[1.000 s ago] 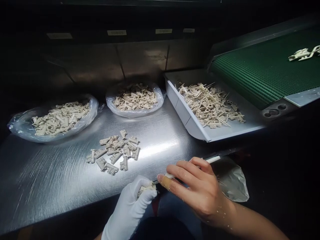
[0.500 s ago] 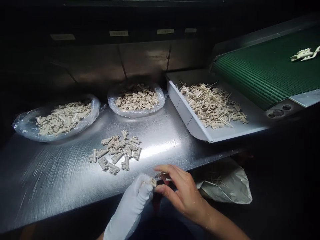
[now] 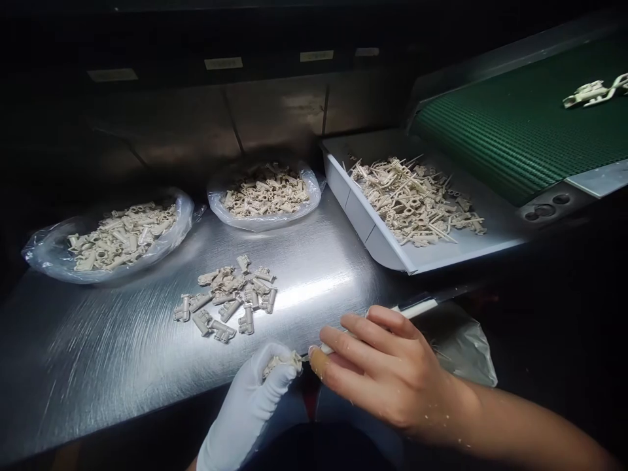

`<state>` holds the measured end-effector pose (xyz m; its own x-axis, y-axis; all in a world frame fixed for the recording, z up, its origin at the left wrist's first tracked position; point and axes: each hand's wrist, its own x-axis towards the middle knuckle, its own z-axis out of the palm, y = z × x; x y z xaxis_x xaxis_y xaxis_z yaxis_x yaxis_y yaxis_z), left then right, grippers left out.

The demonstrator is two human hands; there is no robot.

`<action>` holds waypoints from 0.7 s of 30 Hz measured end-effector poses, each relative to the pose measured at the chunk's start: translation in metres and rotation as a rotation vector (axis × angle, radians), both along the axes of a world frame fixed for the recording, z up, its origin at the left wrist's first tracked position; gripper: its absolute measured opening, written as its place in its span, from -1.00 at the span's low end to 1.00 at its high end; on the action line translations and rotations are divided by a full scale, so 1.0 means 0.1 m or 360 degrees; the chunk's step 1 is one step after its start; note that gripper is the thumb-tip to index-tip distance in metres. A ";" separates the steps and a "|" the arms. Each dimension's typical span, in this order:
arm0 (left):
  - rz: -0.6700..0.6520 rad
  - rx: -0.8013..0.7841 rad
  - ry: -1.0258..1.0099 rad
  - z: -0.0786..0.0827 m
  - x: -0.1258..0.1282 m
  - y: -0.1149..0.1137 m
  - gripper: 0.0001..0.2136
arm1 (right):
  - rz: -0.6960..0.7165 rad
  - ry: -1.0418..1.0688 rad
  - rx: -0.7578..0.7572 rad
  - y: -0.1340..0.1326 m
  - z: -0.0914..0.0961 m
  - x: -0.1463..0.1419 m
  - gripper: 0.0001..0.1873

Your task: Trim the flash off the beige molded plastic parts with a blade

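Note:
In my left hand (image 3: 250, 399), which wears a white glove, a small beige plastic part (image 3: 282, 365) is pinched between thumb and fingers. My right hand (image 3: 383, 373) is bare, with a tan bandage on one fingertip, and grips a slim white-handled knife (image 3: 417, 309). The narrow tip of that knife meets the end of the plastic part; whether it cuts in cannot be made out. Just beyond my left hand, a loose group of similar beige plastic parts (image 3: 228, 294) lies on the metal table (image 3: 147, 340).
Two clear plastic bags (image 3: 189, 226) (image 3: 262, 222) full of beige parts stand at the back. A white tray (image 3: 353, 206) holds parts with thin sprues. Behind it, a green conveyor belt (image 3: 495, 137) carries another piece (image 3: 586, 95). A bag (image 3: 471, 347) hangs below the table edge.
My right hand has turned and closed round the knife, its handle now pointing up to the right and its tip at the part. My left hand keeps the part, slightly turned.

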<state>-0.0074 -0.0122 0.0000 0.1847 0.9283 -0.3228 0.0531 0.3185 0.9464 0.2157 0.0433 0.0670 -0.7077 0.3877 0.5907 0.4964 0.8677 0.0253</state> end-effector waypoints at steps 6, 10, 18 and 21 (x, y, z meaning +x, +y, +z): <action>-0.0084 0.0083 0.0032 -0.07 -0.03 -0.02 -0.69 | 0.0021 -0.0039 0.0015 0.00 0.00 -0.02 -0.74; -0.0050 0.0097 0.0017 -0.05 -0.01 -0.02 -0.69 | -0.0037 0.0080 -0.0007 -0.01 -0.05 -0.03 -0.75; 0.0089 0.0126 -0.0039 0.01 0.03 -0.03 -0.69 | -0.0089 0.0354 -0.0577 -0.04 -0.21 -0.04 -0.84; 0.0113 -0.0022 -0.0322 0.01 0.07 -0.03 -0.69 | -0.0040 0.0538 -0.0963 -0.07 -0.30 -0.10 -0.68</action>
<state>-0.0002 -0.0148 0.0006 0.1814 0.9370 -0.2986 -0.1604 0.3277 0.9311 0.2053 0.0362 0.0367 -0.5095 0.7323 0.4517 0.4120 0.6686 -0.6191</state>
